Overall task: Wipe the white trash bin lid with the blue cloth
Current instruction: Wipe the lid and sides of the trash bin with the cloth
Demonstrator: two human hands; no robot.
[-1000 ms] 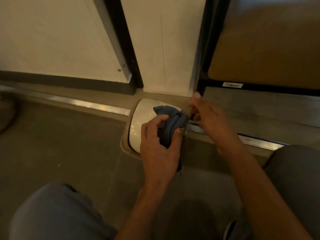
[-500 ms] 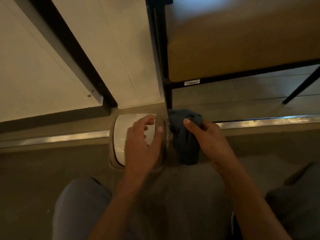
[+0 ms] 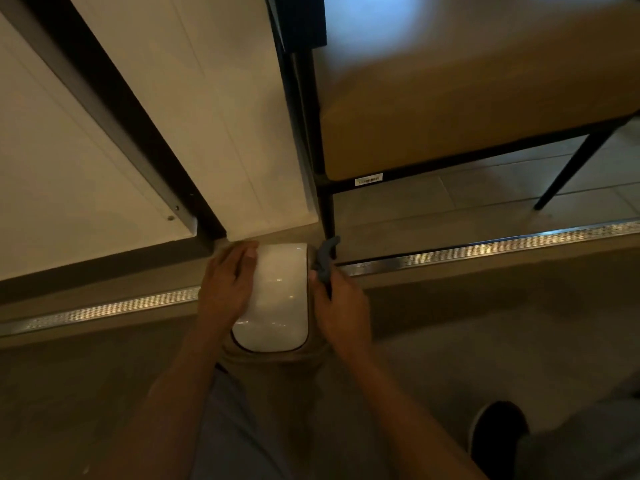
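My left hand (image 3: 227, 289) lies flat along the left edge of the white trash bin lid (image 3: 277, 299), fingers straight and resting on it, gripping nothing. The lid sits between my two hands, glossy and facing up, ringed by the bin's tan rim (image 3: 313, 268). My right hand (image 3: 341, 310) is just right of the lid against that rim, fingers curled round the blue cloth (image 3: 325, 259), which bunches up beyond my knuckles. Past the cloth stands a black chair leg (image 3: 327, 216); a metal floor strip (image 3: 485, 249) runs off to the right.
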